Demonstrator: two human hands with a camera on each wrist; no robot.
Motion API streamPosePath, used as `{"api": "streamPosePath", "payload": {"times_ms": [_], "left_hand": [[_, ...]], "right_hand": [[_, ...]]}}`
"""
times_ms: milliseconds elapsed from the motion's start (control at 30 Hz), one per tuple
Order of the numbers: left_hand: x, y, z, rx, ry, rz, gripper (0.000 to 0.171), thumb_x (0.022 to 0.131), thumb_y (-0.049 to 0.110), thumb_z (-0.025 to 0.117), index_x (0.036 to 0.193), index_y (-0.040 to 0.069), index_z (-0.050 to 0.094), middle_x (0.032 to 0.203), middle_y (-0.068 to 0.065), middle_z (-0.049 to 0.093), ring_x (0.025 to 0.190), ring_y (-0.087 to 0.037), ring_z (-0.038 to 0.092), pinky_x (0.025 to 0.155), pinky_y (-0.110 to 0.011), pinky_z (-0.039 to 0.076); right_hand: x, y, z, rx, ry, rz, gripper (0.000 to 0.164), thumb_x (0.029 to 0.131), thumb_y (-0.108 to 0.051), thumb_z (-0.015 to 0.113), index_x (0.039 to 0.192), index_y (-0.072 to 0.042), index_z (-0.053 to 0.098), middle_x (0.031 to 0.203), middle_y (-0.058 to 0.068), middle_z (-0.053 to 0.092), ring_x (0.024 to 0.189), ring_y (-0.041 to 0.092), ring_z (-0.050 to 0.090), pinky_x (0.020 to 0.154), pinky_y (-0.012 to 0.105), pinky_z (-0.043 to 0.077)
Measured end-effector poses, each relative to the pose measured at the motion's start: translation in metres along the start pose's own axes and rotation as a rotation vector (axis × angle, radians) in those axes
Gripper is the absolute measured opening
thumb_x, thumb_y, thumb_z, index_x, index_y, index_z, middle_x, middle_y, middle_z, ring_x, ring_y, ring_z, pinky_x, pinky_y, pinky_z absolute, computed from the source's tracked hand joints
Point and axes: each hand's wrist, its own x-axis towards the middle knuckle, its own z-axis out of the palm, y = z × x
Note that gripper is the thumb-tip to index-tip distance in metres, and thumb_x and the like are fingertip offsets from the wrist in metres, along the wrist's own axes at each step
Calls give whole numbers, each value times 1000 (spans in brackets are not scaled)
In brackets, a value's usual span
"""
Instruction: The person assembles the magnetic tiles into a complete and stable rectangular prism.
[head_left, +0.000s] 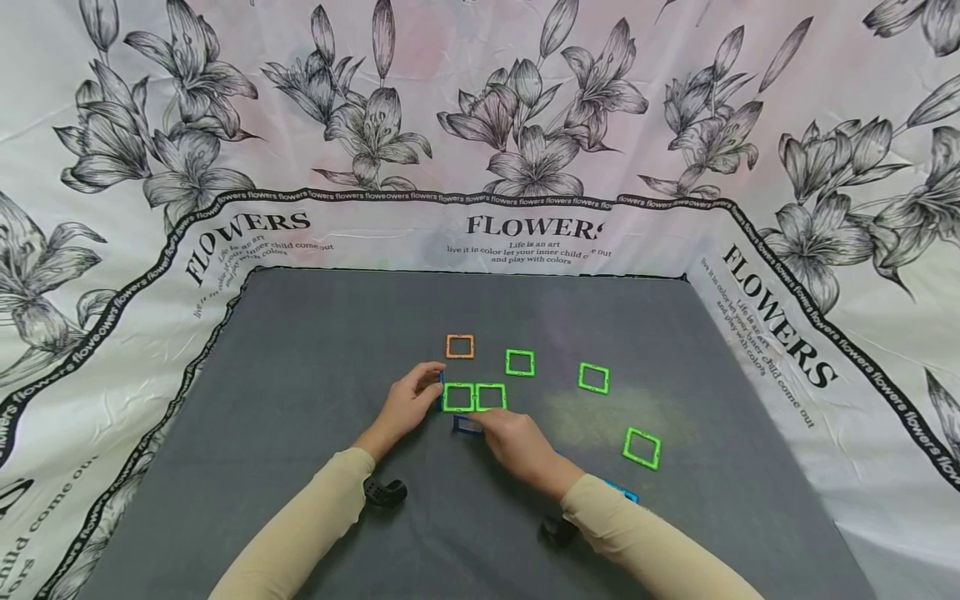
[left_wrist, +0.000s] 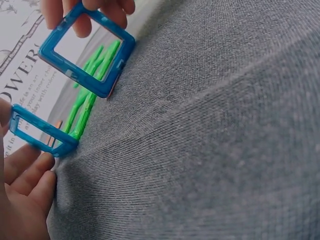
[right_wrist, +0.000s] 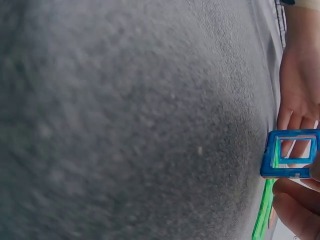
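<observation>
Two green square frame tiles (head_left: 475,398) lie side by side on the grey cloth. At their left edge my left hand (head_left: 405,406) holds a blue square frame tile (left_wrist: 64,146) on edge, thumb at its top and fingers behind it. My right hand (head_left: 525,443) pinches a second blue square frame tile (left_wrist: 75,76) just in front of the green pair. That second tile is tilted up, with its lower edge close over the cloth in the right wrist view. Both blue tiles are partly covered by fingers.
Beyond the pair lie an orange square tile (head_left: 460,357) and a green one (head_left: 520,374). Two more green tiles (head_left: 594,391) are off to the right. A blue piece (head_left: 622,491) shows partly from under the right forearm. Flower-printed cloth (head_left: 532,242) rises behind the grey surface.
</observation>
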Motion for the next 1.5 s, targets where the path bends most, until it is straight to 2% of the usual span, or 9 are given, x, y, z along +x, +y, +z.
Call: {"api": "streamPosePath", "payload": {"times_ms": [367, 600, 800, 1233, 1500], "left_hand": [[1, 1, 0, -8, -12, -2, 37, 103, 14, 57, 140, 8, 59, 139, -18, 64, 124, -36, 64, 104, -54, 51], [1, -2, 1, 0, 2, 15, 36, 103, 13, 58, 138, 7, 60, 137, -19, 65, 122, -35, 65, 102, -54, 52], [1, -3, 1, -18, -5, -3, 36, 104, 14, 57, 139, 8, 59, 139, -17, 64, 125, -35, 64, 105, -53, 50], [1, 0, 1, -17, 8, 10, 35, 103, 12, 58, 137, 10, 61, 139, -18, 64, 125, -35, 64, 105, -54, 50], [0, 0, 0, -19, 3, -1, 35, 103, 13, 58, 137, 9, 60, 139, -18, 64, 126, -35, 63, 106, -54, 50]], "right_hand": [[10, 6, 5, -1, -27, 27, 23, 93, 4, 67, 111, -8, 75, 98, 7, 77, 88, 18, 75, 74, 30, 61], [17, 8, 13, 5, -29, 32, 21, 96, 2, 65, 111, -8, 75, 94, 7, 75, 80, 17, 72, 69, 30, 60], [24, 10, 17, 0, -26, 39, 20, 96, 1, 64, 110, -8, 76, 93, 7, 75, 78, 17, 71, 68, 30, 59], [29, 16, 23, -23, -4, 32, 21, 94, 4, 65, 108, -9, 76, 94, 7, 76, 83, 18, 74, 72, 32, 61], [29, 15, 21, -14, -32, 65, 21, 98, 1, 63, 110, -9, 76, 98, 7, 77, 88, 19, 75, 75, 32, 61]]}}
